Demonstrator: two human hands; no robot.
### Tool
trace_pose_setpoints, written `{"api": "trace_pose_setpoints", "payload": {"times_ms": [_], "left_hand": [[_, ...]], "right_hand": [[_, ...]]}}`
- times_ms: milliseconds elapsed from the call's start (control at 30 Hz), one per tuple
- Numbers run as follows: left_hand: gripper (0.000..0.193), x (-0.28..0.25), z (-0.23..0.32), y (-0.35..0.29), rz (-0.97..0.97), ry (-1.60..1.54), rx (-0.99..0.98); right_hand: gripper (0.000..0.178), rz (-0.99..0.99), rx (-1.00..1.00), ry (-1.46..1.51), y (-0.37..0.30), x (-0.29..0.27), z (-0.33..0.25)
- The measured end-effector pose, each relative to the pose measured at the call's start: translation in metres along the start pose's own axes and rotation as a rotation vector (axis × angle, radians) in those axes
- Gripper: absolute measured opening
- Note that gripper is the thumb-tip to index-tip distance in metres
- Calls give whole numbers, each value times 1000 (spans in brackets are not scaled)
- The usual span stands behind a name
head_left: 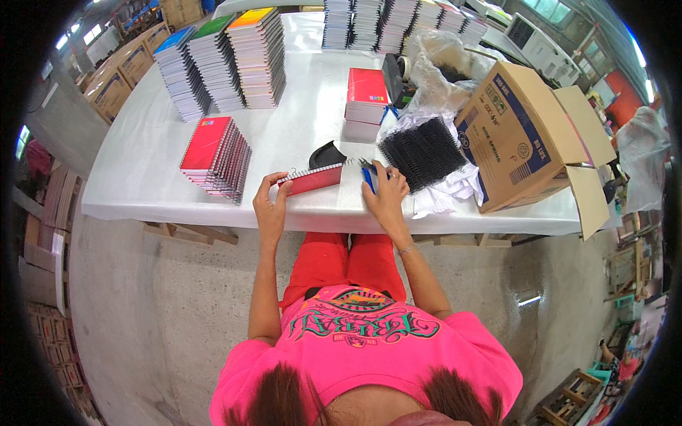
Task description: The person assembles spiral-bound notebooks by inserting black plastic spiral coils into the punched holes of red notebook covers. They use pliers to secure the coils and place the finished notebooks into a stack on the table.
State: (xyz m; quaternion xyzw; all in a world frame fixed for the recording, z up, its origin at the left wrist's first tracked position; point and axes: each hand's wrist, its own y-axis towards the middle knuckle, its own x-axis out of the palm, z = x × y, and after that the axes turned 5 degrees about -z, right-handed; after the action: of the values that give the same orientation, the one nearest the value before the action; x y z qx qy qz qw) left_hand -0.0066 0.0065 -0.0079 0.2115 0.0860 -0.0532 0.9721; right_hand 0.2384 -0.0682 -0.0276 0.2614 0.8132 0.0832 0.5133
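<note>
My left hand (269, 206) grips the left end of a red notebook (317, 182), which stands tilted on its edge on the table. A spiral wire runs along its upper edge, and a loose bit of coil sticks out at the right end. In my right hand (388, 197) is a pair of blue-handled pliers (368, 177), their jaws close to that coil end. Just behind the notebook lies a black curved tray-like piece (327, 154). To the right of the pliers, a pile of black spiral coils (423, 153) rests on white wrapping.
A stack of spiral-bound red notebooks (212, 157) stands left on the white table (135, 167). Behind are a red-topped stack (366, 89) and taller stacks with blue (175, 41), green (212, 28) and orange covers (253, 19). An open cardboard box (515, 142) occupies the right.
</note>
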Motion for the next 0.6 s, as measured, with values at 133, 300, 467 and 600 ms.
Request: {"api": "trace_pose_setpoints", "payload": {"times_ms": [133,300,467,600], "left_hand": [[19,-6,0,0,-15,10,8],[21,-4,-3,0,-2,-40,-41],[21,-4,9,2,-5,-89,-56],[20,-2,14,3,7,-80,-49]], "right_hand": [[56,14,99,294,2,-16,-13],[45,-107,642,1670,7,-45,-18],[47,-389,631,2013,-1,-63,-27],[50,-539,522,1958,-11,-59,-42]]}}
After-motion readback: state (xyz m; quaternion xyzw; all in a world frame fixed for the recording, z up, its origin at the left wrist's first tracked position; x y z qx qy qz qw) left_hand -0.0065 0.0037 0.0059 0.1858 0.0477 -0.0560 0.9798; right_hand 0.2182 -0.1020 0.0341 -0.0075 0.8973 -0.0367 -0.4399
